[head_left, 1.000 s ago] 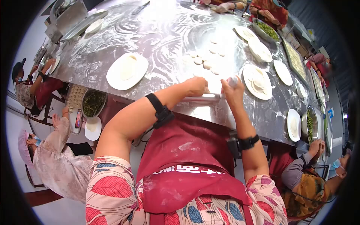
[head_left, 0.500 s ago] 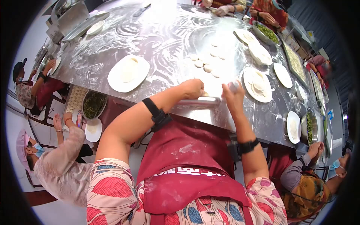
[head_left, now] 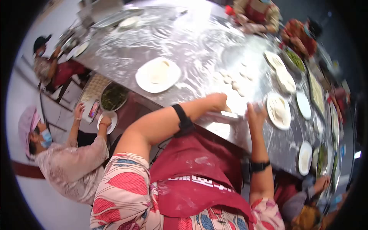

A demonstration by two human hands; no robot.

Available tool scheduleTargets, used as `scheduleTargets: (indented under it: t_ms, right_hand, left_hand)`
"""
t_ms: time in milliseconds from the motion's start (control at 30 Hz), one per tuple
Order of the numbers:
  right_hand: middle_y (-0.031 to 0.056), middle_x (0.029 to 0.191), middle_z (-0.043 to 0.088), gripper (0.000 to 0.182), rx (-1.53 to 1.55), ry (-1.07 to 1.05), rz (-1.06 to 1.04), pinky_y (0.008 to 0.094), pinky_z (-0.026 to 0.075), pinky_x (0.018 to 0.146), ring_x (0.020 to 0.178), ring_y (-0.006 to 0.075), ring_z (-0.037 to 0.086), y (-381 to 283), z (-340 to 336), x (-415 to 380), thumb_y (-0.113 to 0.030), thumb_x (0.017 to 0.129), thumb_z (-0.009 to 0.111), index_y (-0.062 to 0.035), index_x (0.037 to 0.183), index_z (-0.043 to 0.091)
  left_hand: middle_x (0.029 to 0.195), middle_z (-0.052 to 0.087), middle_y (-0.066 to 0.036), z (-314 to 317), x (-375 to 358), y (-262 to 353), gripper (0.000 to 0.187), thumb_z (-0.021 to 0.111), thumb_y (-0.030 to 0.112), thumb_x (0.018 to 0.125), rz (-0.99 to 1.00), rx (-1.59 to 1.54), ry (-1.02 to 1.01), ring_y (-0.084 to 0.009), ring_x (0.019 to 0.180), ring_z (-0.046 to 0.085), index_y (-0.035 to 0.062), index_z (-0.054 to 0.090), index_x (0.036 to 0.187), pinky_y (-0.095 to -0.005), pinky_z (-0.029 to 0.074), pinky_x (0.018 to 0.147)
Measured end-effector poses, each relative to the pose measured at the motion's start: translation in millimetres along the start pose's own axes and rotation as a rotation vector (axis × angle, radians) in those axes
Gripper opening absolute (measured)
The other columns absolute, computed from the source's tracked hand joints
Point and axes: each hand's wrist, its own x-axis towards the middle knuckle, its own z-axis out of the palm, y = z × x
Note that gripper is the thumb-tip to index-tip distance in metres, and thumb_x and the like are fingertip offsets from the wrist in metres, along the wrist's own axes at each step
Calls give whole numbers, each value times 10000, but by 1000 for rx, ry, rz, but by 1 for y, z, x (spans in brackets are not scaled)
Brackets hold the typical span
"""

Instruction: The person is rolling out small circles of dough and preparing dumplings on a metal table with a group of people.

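Observation:
My left hand (head_left: 217, 102) is closed at the table's near edge, its fingers pinching the rim of a pale dough wrapper (head_left: 229, 114) that is mostly hidden. Just to the right, my right hand (head_left: 256, 115) curls round the end of what looks like a metal rolling pin (head_left: 222, 116); motion blur hides its exact outline. Beyond my hands, several small dough pieces (head_left: 234, 84) lie on the floured steel. To the right of my right hand, a white plate (head_left: 285, 123) bears rolled wrappers (head_left: 279, 108).
Another white plate (head_left: 171, 82) with wrappers stands left on the steel table (head_left: 191, 50). More plates and bowls of chopped greens (head_left: 294, 60) line the right side. A person (head_left: 73, 161) sits at lower left beside a bowl of greens (head_left: 114, 97) and a dumpling tray. Other people work around the table.
The view has swung left, so everything appears shifted right and is blurred. My hands stay close together at the table edge. The person at left now has a hand on a white plate.

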Motion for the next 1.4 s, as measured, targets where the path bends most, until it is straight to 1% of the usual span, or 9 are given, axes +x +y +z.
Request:
scheduleTargets:
  t_ms: [167,300,500,600,700,800,1033,1267,1400]
  right_hand:
    - [34,627,553,125,54,-23,121,232,421,488,526,103,538,-31,-21,-69,-45,818,622,-50,795,499]
    - [34,617,550,132,160,-54,85,225,418,486,524,97,536,-33,-20,-77,-36,839,611,-56,793,489]
    - [32,605,548,143,169,-57,77,224,413,480,519,94,533,-33,-19,-69,-32,846,613,-59,787,485]
    - [35,605,547,142,161,-68,45,226,417,477,517,99,536,-27,-21,-72,-43,849,615,-61,802,482]
    - [46,613,549,143,131,-76,30,234,430,473,513,111,543,-21,-22,-73,-55,852,618,-65,833,476]
    - [36,607,549,143,138,-64,62,229,423,472,515,99,541,-26,-22,-71,-43,840,621,-62,808,483]
    - [8,595,550,152,159,-42,83,216,417,480,521,75,536,-28,-22,-73,-31,821,635,-66,776,494]
    - [7,600,562,161,172,-41,104,215,427,486,530,68,543,-28,-24,-80,-39,817,649,-67,776,497]
    - [3,609,570,162,158,-55,118,207,423,490,541,57,539,-31,-26,-81,-58,819,658,-70,772,504]
  left_hand:
    - [862,629,-173,21,-19,-10,187,610,156,733,230,24,175,-342,868,598,38,623,878,-412,472,760]
    - [856,626,-150,-3,-37,-31,168,610,100,719,226,-432,244,-253,818,609,22,598,868,-351,479,726]
    - [925,621,-94,-117,-85,-93,308,607,104,763,-12,-636,369,-154,859,586,-7,591,1050,-298,484,751]
    - [881,635,-97,-163,-77,-160,250,638,166,785,-206,-162,477,-157,824,588,-15,626,957,-290,474,711]
    - [843,635,-98,-179,-68,-172,218,645,166,783,-307,-140,742,-149,771,587,-8,631,913,-292,478,668]
    - [821,666,-149,-162,-37,-148,207,621,192,735,-153,-115,542,-249,756,636,38,666,866,-337,497,681]
    - [899,653,-162,-66,23,-26,230,674,213,741,162,96,127,-275,864,631,42,648,893,-363,492,760]
    - [971,604,-144,-11,58,2,496,716,330,678,-67,317,277,-301,970,589,22,573,1040,-414,473,812]
    - [983,595,-154,-10,38,-2,408,746,301,656,39,215,122,-329,973,577,33,566,907,-431,467,779]
